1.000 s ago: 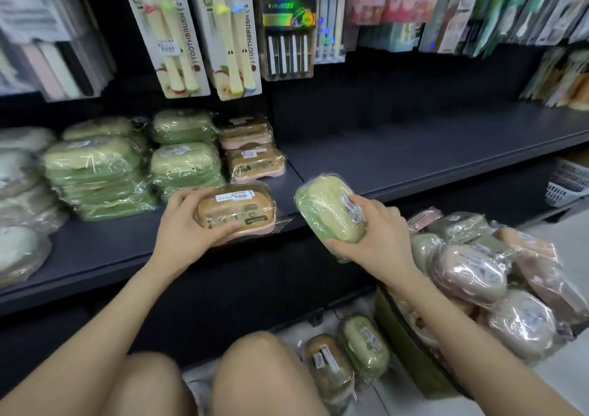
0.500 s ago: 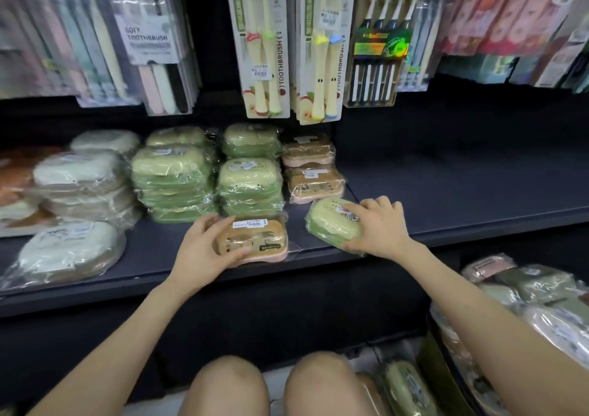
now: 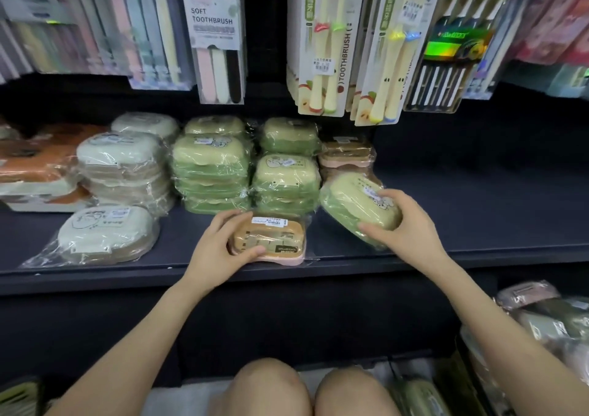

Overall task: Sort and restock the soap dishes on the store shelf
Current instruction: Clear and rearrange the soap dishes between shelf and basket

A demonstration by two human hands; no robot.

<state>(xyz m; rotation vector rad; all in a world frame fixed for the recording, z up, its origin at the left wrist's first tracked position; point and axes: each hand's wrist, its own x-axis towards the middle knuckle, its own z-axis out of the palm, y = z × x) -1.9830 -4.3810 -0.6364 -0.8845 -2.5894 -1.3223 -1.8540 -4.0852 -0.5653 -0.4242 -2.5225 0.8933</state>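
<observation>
On the dark shelf [image 3: 478, 224], close to its front edge, the left hand [image 3: 220, 250] curls its fingers and thumb round a brown soap dish [image 3: 271, 237] that lies flat there, just in front of the two green piles [image 3: 210, 173]. To the right, the right hand [image 3: 404, 227] grips a green soap dish [image 3: 357, 205], with fingers bent over the top and the thumb on the near side. This dish is tilted, and its far end is right by the small brown pile [image 3: 345, 154]. I think a few things could go wrong. The green dish could bump that brown pile and push it back or knock it crooked. It could also end up with the brown ones, and then the colours would be mixed. The wrap looks slippery, so a dish could slide out of a hand. The green piles are tall and their tops are round, so a nudge from the left hand could make them slide apart. Every dish is a long rounded box with soft corners and a puffy lid, probably hard plastic. Each one sits in clear, shiny, crinkly wrap with a white paper sticker on top. The shelf is flat and dull.
</observation>
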